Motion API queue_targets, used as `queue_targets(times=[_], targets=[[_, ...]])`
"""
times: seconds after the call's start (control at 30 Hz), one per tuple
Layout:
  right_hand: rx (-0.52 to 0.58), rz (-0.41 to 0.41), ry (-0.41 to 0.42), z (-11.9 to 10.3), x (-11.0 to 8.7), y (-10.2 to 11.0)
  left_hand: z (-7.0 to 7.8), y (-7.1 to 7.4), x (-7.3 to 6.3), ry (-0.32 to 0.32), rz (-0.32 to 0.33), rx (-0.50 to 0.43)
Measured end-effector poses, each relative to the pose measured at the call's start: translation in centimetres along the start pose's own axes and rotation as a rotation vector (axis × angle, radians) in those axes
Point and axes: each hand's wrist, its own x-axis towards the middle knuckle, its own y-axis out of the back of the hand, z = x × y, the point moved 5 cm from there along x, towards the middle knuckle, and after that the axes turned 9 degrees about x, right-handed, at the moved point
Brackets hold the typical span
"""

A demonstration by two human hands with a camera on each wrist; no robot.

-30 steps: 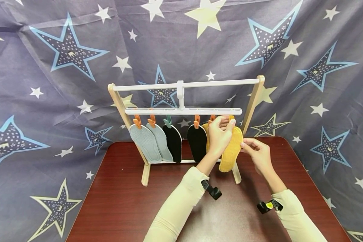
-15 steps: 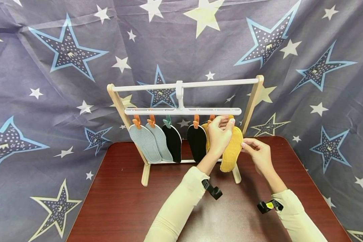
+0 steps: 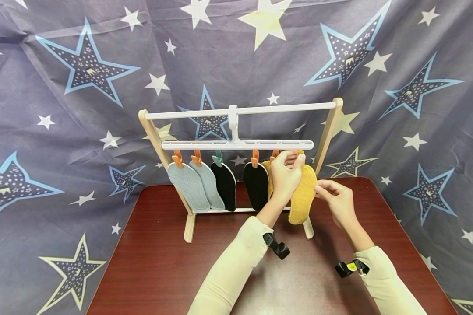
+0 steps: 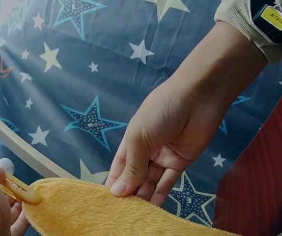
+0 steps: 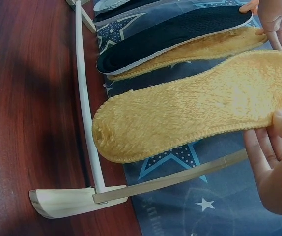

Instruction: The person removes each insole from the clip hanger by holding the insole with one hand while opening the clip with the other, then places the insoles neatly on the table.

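Note:
A fuzzy yellow insole [image 3: 302, 201] hangs at the right end of a white clip hanger [image 3: 205, 145]. My left hand [image 3: 285, 177] is at its top and pinches the yellow clip [image 4: 24, 191], whose jaws are on the insole's end. With thumb and fingers, my right hand [image 3: 337, 201] pinches the insole's right edge, seen close in the right wrist view. Behind my left hand hangs a second yellow insole [image 5: 229, 49], partly hidden, from an orange clip [image 3: 274, 155]. Beside it is a black insole [image 3: 256, 186].
Two light grey insoles [image 3: 189, 188] and another black insole [image 3: 225, 188] hang from clips on the hanger's left half. A wooden rack [image 3: 329, 131] with white bars carries the hanger on a dark red table [image 3: 161, 262]. Star-printed cloth [image 3: 114, 87] stands behind.
The yellow insole's lower end has swung slightly to the right. Both hands keep their hold and have hardly moved.

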Motion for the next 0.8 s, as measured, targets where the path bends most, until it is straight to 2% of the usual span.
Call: queue_targets(times=[0.8], targets=[[0.007, 0.042, -0.042, 0.06, -0.26, 0.22, -0.1, 0.03, -0.14, 0.018, 0.009, 0.005]])
